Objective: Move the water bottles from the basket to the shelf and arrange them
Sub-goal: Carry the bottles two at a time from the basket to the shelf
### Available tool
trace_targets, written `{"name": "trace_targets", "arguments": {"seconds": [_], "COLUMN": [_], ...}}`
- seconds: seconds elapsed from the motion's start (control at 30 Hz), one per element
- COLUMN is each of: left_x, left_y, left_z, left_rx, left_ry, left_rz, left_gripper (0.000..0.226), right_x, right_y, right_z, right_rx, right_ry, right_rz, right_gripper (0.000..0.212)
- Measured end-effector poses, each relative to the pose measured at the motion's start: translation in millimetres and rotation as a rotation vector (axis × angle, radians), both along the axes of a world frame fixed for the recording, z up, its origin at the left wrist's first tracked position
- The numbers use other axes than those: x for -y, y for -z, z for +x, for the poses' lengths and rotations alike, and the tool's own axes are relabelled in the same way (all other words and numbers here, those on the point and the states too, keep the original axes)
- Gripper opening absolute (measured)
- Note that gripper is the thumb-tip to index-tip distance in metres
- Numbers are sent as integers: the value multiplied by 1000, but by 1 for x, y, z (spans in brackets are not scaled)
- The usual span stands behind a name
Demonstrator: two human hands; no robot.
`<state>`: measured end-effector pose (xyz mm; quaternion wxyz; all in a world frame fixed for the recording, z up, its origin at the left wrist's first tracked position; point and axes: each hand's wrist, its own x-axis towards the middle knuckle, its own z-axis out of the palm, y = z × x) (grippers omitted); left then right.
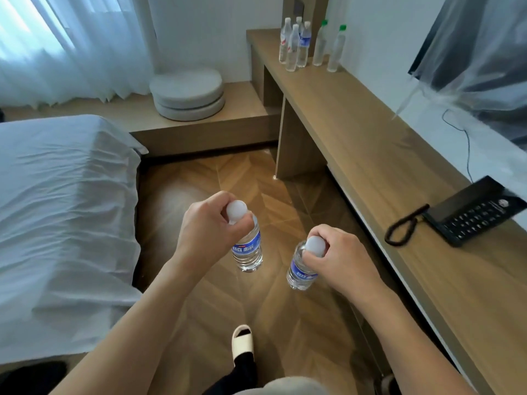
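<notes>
- Both hands hold a bottle by the neck, low in the middle of the frame, over the wood floor (285, 195).
- Our left hand (212, 226) has its fingers curled round the neck of the left bottle (248, 248), just under its white cap; this bottle hangs upright, blue label showing, touching nothing but the hand.
- Our right hand (340, 259) grips the right bottle (301, 273) the same way, fingers wrapped below the cap; this bottle hangs a little lower in the frame and tilts slightly to the left.
- At far left we see the bed (62, 209) with a wrinkled white sheet, and curtains (57, 44) in the upper left.
- Right of the curtains, two round cushions (186, 94) lie stacked on a low wooden platform.
- At bottom centre a foot in a pale slipper (242, 342) stands on the floor.
- Along the right side runs the shelf (356, 132), a long wooden top.
- At its far end, top centre of the frame, stand six bottles: four with white caps (293, 42) packed close together, and two with green caps (329, 47) just to their right.
- Nearer us, at the right edge, a black phone (467, 212) sits on the shelf.
- We cannot see the basket.
</notes>
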<state>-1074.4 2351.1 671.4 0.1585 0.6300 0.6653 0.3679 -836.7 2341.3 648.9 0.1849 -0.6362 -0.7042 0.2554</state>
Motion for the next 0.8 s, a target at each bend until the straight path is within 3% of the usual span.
{"name": "trace_targets", "arguments": {"seconds": [0.37,0.8], "left_x": [-221,-474], "left_y": [-11,-26], "left_z": [-66,-89], "left_rx": [47,13], "left_ry": [17,-3], "left_rz": [19,24], "left_gripper": [16,14], "right_x": [-217,-479], "right_y": [-7,-4], "right_z": [-70,-92], "right_rx": [1,-19], "right_ry": [47,53], "right_rz": [71,72], "right_gripper": [20,22]}}
